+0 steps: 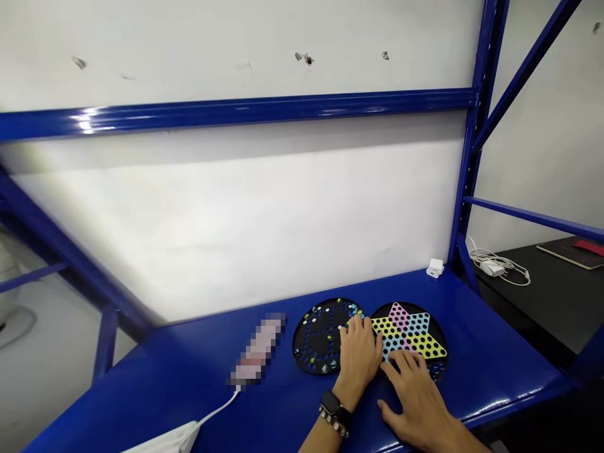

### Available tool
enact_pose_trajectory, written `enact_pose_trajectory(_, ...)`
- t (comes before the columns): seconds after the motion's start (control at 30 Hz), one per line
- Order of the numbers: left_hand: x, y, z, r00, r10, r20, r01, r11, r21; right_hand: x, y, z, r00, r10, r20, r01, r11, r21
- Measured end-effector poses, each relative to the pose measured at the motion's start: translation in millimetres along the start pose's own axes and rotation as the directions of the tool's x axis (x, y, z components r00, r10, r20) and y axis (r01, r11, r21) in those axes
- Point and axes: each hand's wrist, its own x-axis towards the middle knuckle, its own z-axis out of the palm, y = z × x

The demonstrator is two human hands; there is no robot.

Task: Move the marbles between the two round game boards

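Two round black game trays lie side by side on a blue surface. The left-hand tray (325, 343) has several coloured marbles (313, 360) around its edge, and a few white spots show on it. On the right-hand one is a Chinese checkers star board (427, 345) with pink, blue and yellow points full of holes. My left hand (359, 352), wearing a black watch, reaches over where the trays meet, fingers stretched forward and thumb apart. My right hand (418, 399) is at the star's near edge, fingers spread and bent, thumb away from them. No held piece shows in either hand.
A pixelated pinkish object (258, 352) with a white cable (219, 409) lies to the left, near a white block (165, 439). White charger plugs (435, 268) stand at the back right. Blue metal posts and rails (236, 113) frame the surface. A black table (542, 302) stands beyond it.
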Motion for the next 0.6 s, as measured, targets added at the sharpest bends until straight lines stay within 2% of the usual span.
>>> enact_pose_trajectory(0.23, -0.6, 2.2, 2.0, 0.994, 0.011, 0.110, -0.008, 1.000, -0.020, 0.4, -0.6, -1.7, 1.000, -0.002, 0.008, 0.002, 1.000, -0.023)
enact_pose_trajectory(0.6, -1.6, -2.1, 3.9, 0.980, 0.160, 0.118, -0.156, 0.987, -0.040, 0.3, 0.6, -0.2, 1.000, -0.004, -0.006, 0.004, 1.000, 0.004)
